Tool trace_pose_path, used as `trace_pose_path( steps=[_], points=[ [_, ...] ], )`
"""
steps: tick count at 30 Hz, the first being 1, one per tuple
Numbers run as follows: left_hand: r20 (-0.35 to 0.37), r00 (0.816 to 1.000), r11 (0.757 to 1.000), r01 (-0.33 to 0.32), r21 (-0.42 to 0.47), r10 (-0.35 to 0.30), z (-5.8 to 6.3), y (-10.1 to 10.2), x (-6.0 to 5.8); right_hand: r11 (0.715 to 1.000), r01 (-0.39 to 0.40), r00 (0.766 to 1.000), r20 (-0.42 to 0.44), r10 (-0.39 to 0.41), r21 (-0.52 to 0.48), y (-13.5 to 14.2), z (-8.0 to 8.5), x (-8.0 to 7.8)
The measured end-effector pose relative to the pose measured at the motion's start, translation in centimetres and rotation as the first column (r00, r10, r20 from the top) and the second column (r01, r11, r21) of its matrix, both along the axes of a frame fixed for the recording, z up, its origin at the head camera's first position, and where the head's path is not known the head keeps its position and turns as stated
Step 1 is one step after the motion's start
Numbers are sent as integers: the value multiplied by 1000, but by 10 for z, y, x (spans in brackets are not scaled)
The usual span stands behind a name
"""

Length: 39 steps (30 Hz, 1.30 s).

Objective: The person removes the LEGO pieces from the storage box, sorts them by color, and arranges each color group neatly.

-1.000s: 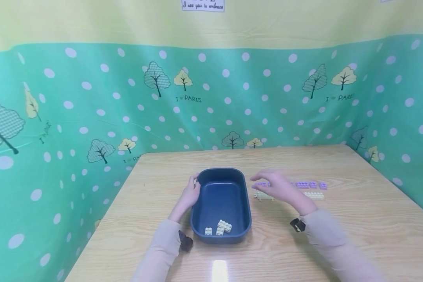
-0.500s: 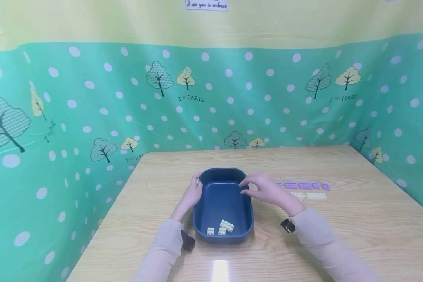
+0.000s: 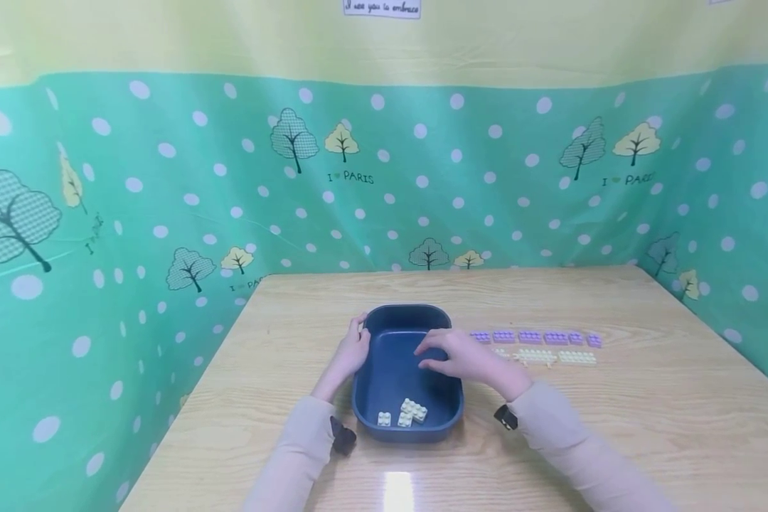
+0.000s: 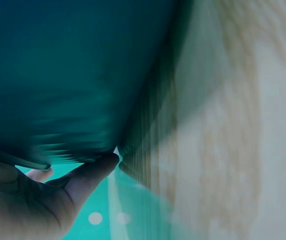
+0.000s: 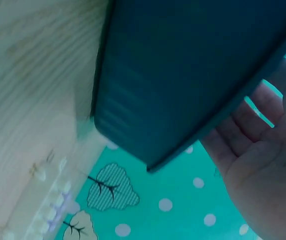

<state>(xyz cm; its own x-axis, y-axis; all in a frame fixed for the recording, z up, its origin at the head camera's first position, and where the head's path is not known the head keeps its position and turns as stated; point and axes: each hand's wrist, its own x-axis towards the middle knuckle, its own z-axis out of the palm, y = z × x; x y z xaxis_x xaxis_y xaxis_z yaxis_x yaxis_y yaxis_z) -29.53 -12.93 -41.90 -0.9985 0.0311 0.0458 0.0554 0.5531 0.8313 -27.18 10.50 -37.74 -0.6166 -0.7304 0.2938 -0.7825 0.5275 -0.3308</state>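
Note:
A dark blue rectangular bin stands on the table. Its upper left wall is gripped by my left hand, with the fingers at the rim; the left wrist view has the thumb of that hand along the bin's outer side. My right hand reaches over the right rim, fingers bent and apart above the inside, and no object shows between them. In the right wrist view the palm of this hand is beside the bin wall. Several cream toy bricks lie near the bin's front end.
Right of the bin, a row of purple toy bricks runs across the wooden table. Cream brick pieces lie in a line just in front of it. A green dotted curtain hangs behind and at both sides.
My right hand has moved left from over the brick rows to above the bin, uncovering more purple and cream bricks. My left hand keeps its hold on the bin.

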Motion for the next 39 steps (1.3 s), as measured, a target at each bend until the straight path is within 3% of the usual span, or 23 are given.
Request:
trace_pose_path(
  steps=[6,18,26,35,39],
  points=[
    [-7,1000,1000,-5,2,5,0,0,-1,999,-34,999,33,33,10,-13,-6,3],
    [-12,1000,1000,1,-8,-1,2,0,1,994,-86,996,-7,87,63,-27,-16,10],
    [-17,1000,1000,-9,-7,9,2,0,2,989,-96,995,13,95,114,-28,-19,10],
    [-10,1000,1000,1,1,-1,2,0,1,978,-188,982,29,186,86,-27,-23,9],
    [-13,1000,1000,2,-6,-2,2,0,2,974,-194,980,57,188,117,-27,-22,9]
  ],
)
